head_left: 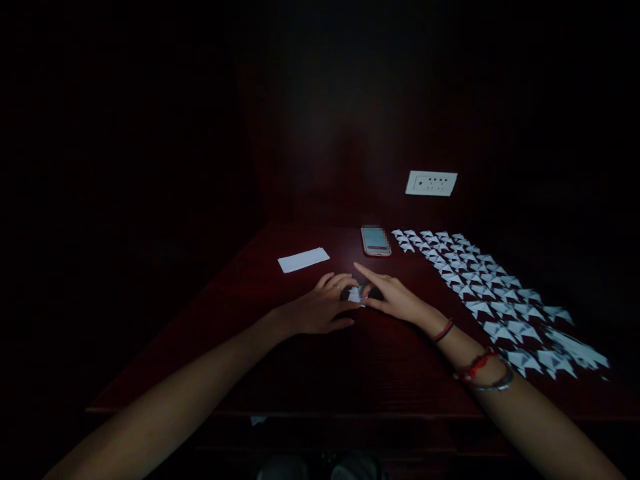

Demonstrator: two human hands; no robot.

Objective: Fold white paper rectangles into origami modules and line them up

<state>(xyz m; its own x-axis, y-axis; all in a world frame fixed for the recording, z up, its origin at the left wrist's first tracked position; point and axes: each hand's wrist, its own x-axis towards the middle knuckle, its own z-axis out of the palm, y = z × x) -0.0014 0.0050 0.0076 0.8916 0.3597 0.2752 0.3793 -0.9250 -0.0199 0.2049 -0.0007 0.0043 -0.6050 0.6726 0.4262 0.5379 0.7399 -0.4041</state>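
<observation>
A small white folded paper (356, 295) lies low over the dark red table between my two hands. On its left side, my left hand (325, 308) holds it with the fingers; the thumb lies apart, nearer to me. From the right, my right hand (395, 297) grips it between thumb and fingers, its index finger stretched out beyond it. Fingers cover part of the paper, so its full shape is hidden. Just beyond my left hand rests a stack of white paper strips (303, 259).
A lit phone (376, 241) lies near the back of the table (240, 300). Rows of folded white paper pieces (480, 277) cover the right side, with loose paper strips (575, 347) beside them. A socket plate (431, 183) is on the wall. The surroundings are very dark.
</observation>
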